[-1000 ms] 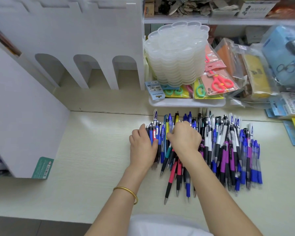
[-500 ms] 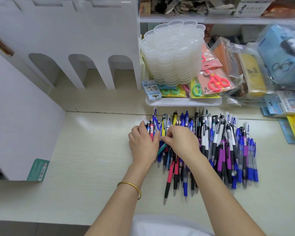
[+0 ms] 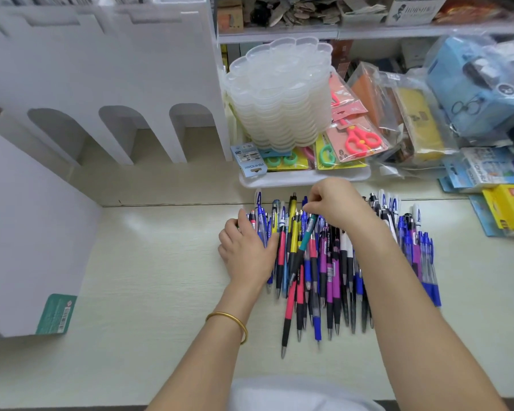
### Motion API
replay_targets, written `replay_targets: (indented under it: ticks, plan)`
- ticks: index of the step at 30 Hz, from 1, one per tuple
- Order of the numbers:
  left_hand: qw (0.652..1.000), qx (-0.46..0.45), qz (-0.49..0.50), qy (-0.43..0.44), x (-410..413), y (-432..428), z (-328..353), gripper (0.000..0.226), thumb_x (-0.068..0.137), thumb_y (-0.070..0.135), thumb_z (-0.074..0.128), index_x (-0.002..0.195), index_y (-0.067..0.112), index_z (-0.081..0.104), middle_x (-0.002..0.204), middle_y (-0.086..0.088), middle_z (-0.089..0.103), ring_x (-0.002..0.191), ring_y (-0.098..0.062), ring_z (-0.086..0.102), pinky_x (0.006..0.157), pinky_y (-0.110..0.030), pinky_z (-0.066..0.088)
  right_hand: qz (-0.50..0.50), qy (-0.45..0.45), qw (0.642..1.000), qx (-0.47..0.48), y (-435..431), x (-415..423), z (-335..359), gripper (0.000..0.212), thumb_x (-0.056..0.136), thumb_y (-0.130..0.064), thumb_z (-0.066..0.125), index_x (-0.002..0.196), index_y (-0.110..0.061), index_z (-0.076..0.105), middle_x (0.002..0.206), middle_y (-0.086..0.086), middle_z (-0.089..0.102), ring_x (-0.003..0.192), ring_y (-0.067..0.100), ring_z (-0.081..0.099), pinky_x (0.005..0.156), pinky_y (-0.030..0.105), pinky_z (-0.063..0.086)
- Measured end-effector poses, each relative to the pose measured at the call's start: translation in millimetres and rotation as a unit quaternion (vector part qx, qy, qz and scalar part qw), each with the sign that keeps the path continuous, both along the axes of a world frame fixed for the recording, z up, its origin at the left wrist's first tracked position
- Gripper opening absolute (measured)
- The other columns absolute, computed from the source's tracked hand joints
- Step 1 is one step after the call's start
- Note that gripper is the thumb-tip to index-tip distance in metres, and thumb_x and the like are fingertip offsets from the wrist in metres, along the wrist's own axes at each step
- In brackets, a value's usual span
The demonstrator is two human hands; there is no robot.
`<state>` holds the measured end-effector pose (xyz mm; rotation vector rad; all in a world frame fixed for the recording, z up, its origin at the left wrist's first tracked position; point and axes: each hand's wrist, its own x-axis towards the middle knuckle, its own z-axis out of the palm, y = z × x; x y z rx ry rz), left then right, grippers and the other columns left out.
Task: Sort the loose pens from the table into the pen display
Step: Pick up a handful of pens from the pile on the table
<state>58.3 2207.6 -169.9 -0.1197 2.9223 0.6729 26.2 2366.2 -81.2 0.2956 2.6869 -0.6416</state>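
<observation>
Our right hand (image 3: 336, 203) has moved from the middle of the pile of loose plastic click pens (image 3: 333, 262) toward the far edge of the pale wood-grain desk (image 3: 146, 277). Thumb and forefinger are now pressed together at the top end of a teal-barrelled pen (image 3: 304, 238). That pen lay in line with its neighbours a moment ago and now slants across them, with its tip down in the heap. From this view we read it as pinched by its clip end, though the hand hides the contact itself.

Our left hand (image 3: 247, 253), a thin gold bangle (image 3: 229, 321) on its wrist, has kept its place on the left flank of the pile. Its palm is down, its fingers are bent over the outermost blue pens and its thumb lies against the next row.

The pile still lies along the far edge of the desk, right of centre. The tall white board pen display with arched openings (image 3: 116, 69) stands at the far left corner, well apart from it.

We judge that we have only singled out one pen. The teal pen is barely raised, and almost the whole pile is still to sort.
</observation>
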Motion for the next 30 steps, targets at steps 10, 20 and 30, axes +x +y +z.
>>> replay_targets:
  ticks: [10, 20, 30]
  plan:
    - [0.999, 0.010, 0.023, -0.038, -9.9, 10.9, 7.2, 0.089, 0.083, 0.045, 0.062, 0.149, 0.012, 0.013, 0.145, -0.010, 0.027, 0.132, -0.028, 0.026, 0.105, -0.040, 0.029, -0.038, 0.147, 0.988, 0.009, -15.4, 15.8, -31.9, 0.019, 0.094, -0.012, 0.055, 0.112, -0.010, 0.062, 0.110, 0.007, 0.056, 0.098, 0.025, 0.055, 0.078, 0.030, 0.039]
    - [0.998, 0.010, 0.021, -0.051, -10.9, 9.7, 5.0, 0.098, 0.076, 0.037, 0.070, 0.149, 0.014, 0.010, 0.145, -0.010, 0.025, 0.131, -0.028, 0.025, 0.103, -0.040, 0.030, -0.064, 0.129, 0.989, -0.040, -29.6, 34.1, -43.3, 0.024, 0.097, -0.011, 0.048, 0.116, -0.014, 0.061, 0.115, 0.006, 0.056, 0.099, 0.022, 0.057, 0.086, 0.036, 0.048]
    - [0.998, 0.043, 0.014, -0.051, -8.8, 5.2, 5.9, 0.093, 0.078, 0.029, 0.069, 0.149, 0.012, 0.012, 0.145, -0.010, 0.027, 0.130, -0.028, 0.027, 0.103, -0.038, 0.032, -0.082, 0.134, 0.986, -0.057, -29.9, 36.6, -42.1, 0.024, 0.097, -0.010, 0.046, 0.115, -0.013, 0.062, 0.114, 0.006, 0.056, 0.094, 0.021, 0.058, 0.086, 0.036, 0.048]
